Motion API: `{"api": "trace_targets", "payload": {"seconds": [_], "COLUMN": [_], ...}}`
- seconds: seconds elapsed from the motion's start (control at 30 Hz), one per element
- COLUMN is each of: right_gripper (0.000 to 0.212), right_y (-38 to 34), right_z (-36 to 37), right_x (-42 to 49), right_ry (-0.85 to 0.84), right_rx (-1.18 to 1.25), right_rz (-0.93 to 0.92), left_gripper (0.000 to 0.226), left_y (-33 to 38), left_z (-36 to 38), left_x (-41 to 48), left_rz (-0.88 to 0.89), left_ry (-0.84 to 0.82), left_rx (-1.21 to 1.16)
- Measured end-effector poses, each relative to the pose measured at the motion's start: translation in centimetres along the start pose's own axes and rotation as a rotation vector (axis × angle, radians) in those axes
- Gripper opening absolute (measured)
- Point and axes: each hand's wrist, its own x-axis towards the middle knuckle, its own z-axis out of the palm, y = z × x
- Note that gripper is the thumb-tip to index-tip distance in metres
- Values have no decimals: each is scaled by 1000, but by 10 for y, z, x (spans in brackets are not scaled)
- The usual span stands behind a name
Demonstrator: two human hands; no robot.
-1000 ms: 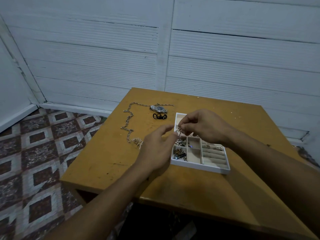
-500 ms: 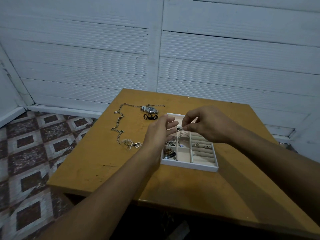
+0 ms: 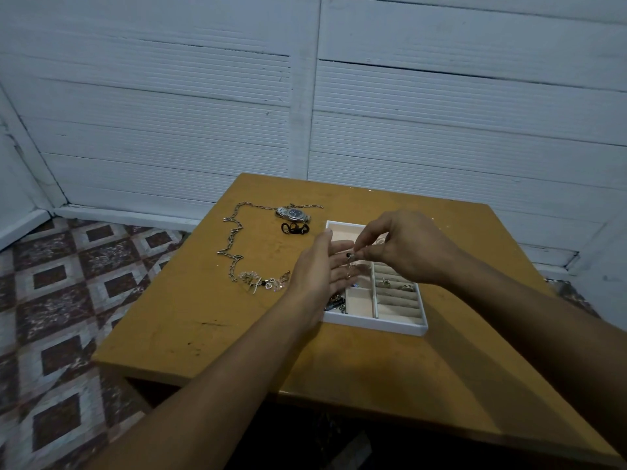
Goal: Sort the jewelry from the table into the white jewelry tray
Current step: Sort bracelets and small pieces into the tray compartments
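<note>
- Fingers (image 3: 369,234) of my right hand (image 3: 410,249) pinched on a tiny dark-tipped piece (image 3: 349,255) right above the white jewelry tray (image 3: 390,325), left hand (image 3: 322,269) flat over its left edge.
- It's so small it could slip and land in the wrong compartment.

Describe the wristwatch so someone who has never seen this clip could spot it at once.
Start at the yellow-brown table, then look toward its far edge, left of the white jewelry tray. The wristwatch lies there by the long silver chain, just beyond a small black looped piece. It alone has a dark dial and a broad metal band.
</note>
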Motion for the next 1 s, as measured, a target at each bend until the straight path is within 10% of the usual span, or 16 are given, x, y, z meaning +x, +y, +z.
{"api": "trace_targets", "payload": {"seconds": [1.0], "right_gripper": [8], "right_y": [16], "right_z": [16], "right_x": [-8], "right_ry": [-75], "right_rx": [105], "right_rz": [141], "left_gripper": [46], "left_y": [9], "left_z": [-10], "left_x": [-13], "left_rz": [-262], "left_ry": [-141], "left_rx": [96]}}
